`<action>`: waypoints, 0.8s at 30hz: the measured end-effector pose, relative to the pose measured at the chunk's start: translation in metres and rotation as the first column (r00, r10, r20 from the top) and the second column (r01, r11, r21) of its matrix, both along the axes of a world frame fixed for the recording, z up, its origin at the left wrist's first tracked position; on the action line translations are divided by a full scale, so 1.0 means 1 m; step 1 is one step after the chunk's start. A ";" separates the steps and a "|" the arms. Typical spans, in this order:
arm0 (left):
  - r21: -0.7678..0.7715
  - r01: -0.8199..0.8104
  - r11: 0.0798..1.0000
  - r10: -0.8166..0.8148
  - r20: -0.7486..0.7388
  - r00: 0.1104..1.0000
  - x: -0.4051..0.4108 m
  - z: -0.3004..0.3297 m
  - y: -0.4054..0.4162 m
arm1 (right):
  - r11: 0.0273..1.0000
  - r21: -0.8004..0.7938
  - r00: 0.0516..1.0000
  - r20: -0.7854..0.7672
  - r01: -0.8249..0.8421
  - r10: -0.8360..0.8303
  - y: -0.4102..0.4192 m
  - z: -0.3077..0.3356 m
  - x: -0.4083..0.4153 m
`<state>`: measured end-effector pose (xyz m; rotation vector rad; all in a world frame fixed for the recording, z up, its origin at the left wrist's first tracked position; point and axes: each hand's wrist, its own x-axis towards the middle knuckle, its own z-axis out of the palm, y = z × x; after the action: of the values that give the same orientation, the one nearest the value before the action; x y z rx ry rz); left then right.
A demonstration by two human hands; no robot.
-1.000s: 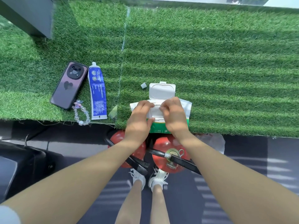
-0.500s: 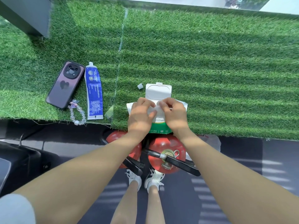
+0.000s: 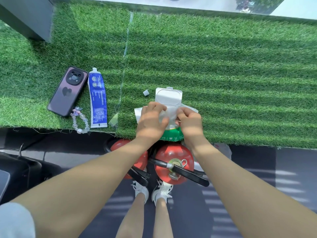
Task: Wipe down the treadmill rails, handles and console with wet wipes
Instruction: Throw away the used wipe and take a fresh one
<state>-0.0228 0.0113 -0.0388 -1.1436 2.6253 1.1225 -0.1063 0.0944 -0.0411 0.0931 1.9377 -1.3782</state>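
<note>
- The soft white-and-green wet wipe pack (image 3: 171,133) lies on the green artificial turf ledge (image 3: 223,74), near its front edge, with its white plastic flip lid (image 3: 168,97) swung up.
- The left hand (image 3: 151,121) and the right hand (image 3: 189,123) each pinch the thin white wet wipe (image 3: 169,113) at the pack's opening, fingers curled.
- A purple phone (image 3: 66,91) and a blue tube (image 3: 97,98) lie well to the left.

You're in an indoor gym or fitness space.
Artificial turf (image 3: 223,66) covers a raised ledge, two red fire extinguishers (image 3: 173,155) stand on dark floor (image 3: 257,169) beneath it.
</note>
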 end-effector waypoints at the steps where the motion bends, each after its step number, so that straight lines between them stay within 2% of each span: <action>1: 0.019 0.016 1.000 -0.015 -0.015 1.000 0.000 0.001 0.002 | 0.999 -0.015 0.999 0.010 -0.042 0.042 0.001 0.001 0.000; 4: 0.059 0.003 0.998 -0.004 0.008 1.000 -0.001 0.002 0.002 | 0.990 -0.047 0.990 0.037 -0.131 0.133 0.004 0.007 0.001; 8: 0.071 -0.011 0.997 0.010 0.014 1.000 -0.001 0.001 0.000 | 0.991 -0.060 0.989 0.081 -0.119 0.124 0.005 0.008 -0.002; 14: 0.024 -0.010 1.000 0.008 0.065 0.998 0.003 -0.001 -0.009 | 0.991 0.004 0.990 0.043 -0.134 0.133 0.004 0.008 -0.008; 16: 0.008 -0.011 1.000 0.010 0.086 0.996 0.003 -0.001 -0.009 | 0.996 0.037 0.996 0.016 -0.087 0.086 0.004 0.010 -0.011; 21: 0.036 -0.042 0.998 0.038 0.108 0.993 0.002 -0.002 -0.010 | 0.983 0.046 0.984 0.002 0.179 -0.179 0.005 0.009 -0.017; 24: -0.036 -0.068 0.997 0.071 0.087 0.994 -0.003 0.006 -0.004 | 0.982 0.107 0.987 -0.052 0.159 -0.154 0.003 0.002 -0.012</action>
<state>-0.0255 0.0075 -0.0329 -1.2693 2.5652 1.0188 -0.1184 0.0971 -0.0389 0.2760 2.0801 -1.3827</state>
